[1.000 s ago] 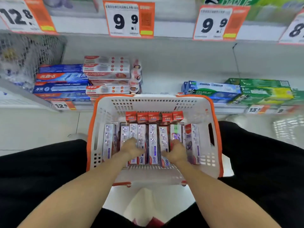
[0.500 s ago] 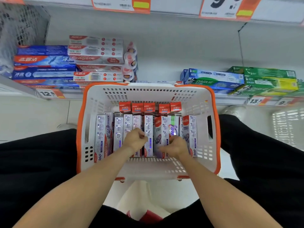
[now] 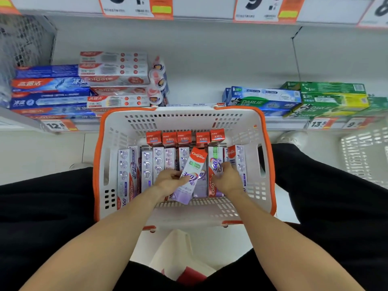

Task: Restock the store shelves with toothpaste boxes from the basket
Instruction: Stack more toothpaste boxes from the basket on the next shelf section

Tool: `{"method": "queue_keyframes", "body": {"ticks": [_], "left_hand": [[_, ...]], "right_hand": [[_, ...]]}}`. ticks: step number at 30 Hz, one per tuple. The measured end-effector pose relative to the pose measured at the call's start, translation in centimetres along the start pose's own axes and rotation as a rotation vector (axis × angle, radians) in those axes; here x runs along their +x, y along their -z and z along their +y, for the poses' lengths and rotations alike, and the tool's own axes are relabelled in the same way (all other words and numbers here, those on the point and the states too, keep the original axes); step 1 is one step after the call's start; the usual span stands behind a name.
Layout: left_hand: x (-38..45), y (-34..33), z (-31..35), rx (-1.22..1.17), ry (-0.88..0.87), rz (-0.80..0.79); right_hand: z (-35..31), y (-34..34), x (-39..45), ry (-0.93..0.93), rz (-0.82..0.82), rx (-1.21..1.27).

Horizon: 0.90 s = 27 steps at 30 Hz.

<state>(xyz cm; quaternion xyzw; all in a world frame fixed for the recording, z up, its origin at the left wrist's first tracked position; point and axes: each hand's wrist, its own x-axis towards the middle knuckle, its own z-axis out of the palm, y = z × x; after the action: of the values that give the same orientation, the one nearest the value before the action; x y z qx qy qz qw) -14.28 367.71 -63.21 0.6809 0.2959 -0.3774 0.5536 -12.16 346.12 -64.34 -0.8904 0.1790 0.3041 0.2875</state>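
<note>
A white basket with an orange rim (image 3: pixel 97 164) stands between my knees, packed with several purple-and-white Colgate 360 toothpaste boxes and a back row of small red boxes (image 3: pixel 184 138). My left hand (image 3: pixel 168 181) grips one purple Colgate box (image 3: pixel 192 175), tilted and raised above the row. My right hand (image 3: pixel 227 179) curls its fingers round the neighbouring upright Colgate box (image 3: pixel 215 164) still in the row. The low shelf (image 3: pixel 199 95) behind the basket has a gap in its middle.
Stacked blue and red-white toothpaste boxes (image 3: pixel 84 85) fill the shelf's left side. Blue and green Darlie boxes (image 3: pixel 294 99) fill its right side. Price tags (image 3: pixel 55 124) line the shelf edge. A second white basket (image 3: pixel 365 152) stands at the right. A wire rack (image 3: pixel 23 38) hangs at the left.
My left hand has pulled one purple box up out of the row and tilted it. My right hand has shifted onto the box beside it. The view has dipped slightly.
</note>
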Motion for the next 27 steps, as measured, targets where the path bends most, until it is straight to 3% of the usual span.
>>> {"method": "queue_keyframes", "body": {"ticks": [5, 9, 15, 18, 22, 27], "left_hand": [[-0.9, 0.1, -0.7, -0.047, 0.052, -0.016], [-2.0, 1.2, -0.2, -0.246, 0.134, -0.141], [-4.8, 2.1, 2.0, -0.497, 0.207, -0.165], [-6.7, 2.4, 4.2, -0.544, 0.116, -0.234], [-9.4, 2.9, 6.5, -0.349, -0.022, -0.310], [-13.6, 3.7, 10.3, -0.281, -0.162, -0.305]], "right_hand": [[-0.1, -2.7, -1.0, -0.088, -0.040, -0.016], [-0.8, -2.1, -0.9, -0.171, -0.062, 0.040], [-4.5, 2.7, -2.5, -0.393, -0.408, 0.586], [-7.2, 5.7, -3.8, -0.325, -0.477, 0.596], [-11.1, 10.8, -6.6, -0.129, -0.562, 0.344], [-16.2, 16.0, -9.9, 0.153, -0.498, 0.077]]}}
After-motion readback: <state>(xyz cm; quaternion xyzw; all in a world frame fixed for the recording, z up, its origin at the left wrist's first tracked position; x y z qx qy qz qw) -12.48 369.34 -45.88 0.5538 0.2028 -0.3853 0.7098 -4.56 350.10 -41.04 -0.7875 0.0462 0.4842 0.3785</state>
